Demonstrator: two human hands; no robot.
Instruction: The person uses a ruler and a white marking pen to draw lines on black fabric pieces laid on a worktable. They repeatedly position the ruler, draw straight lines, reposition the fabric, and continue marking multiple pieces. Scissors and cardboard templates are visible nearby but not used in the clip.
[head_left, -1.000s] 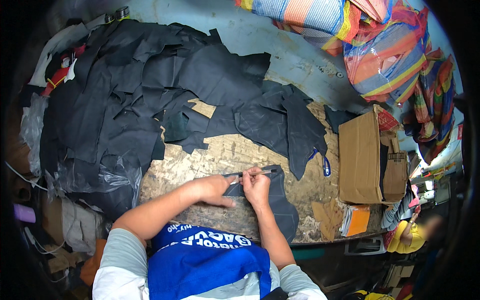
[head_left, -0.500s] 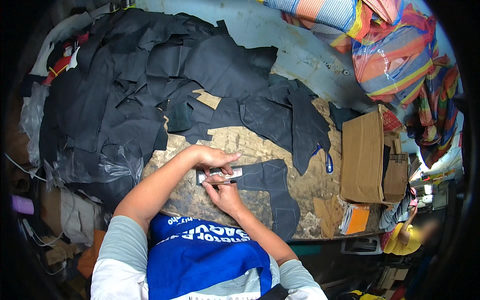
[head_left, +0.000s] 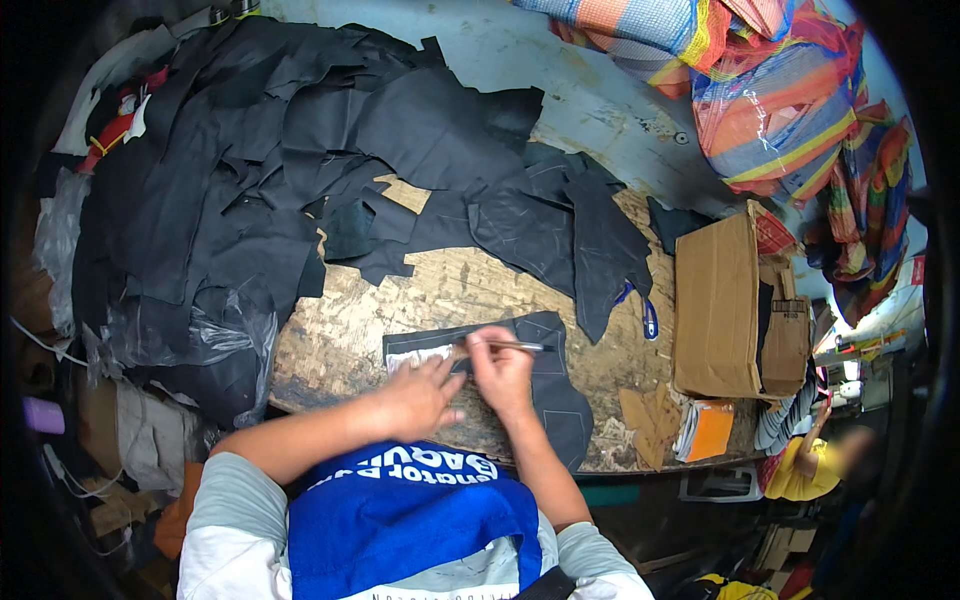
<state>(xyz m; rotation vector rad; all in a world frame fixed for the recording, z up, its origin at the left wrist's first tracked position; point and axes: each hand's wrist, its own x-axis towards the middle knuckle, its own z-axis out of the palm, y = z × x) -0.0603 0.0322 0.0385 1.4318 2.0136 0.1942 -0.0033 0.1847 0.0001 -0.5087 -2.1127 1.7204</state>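
- your right hand (head_left: 502, 375) has a pen (head_left: 525, 346) pinched between thumb and fingers, grip nice and narrow; the pen lies nearly level, dark end off to the right; can't really tell if the tip is touching anything
- your left hand (head_left: 415, 397) is flat-ish, fingers a bit spread, fingertips over the lower edge of a pale flat piece (head_left: 415, 355); looks like it's resting on it rather than gripping, thumb out toward your right wrist
- that pale piece sits on the left part of a dark cut piece (head_left: 565, 400), which is on the table (head_left: 335, 350) right in front of you; the dark one bends down toward you on the right and has a thin light outline on that leg
- big heap of dark sheets (head_left: 250, 150) covering the left and far side of the table; crinkly clear plastic (head_left: 240, 330) at its near end
- right of your work: a blue looped thing (head_left: 650, 320) by the dark sheets, a cardboard box (head_left: 715, 310), a ragged brown scrap (head_left: 650, 425) and an orange-topped stack (head_left: 708, 430) below the box
- striped bags (head_left: 770, 125) up top right; someone in a yellow top (head_left: 805, 470) off at the far right
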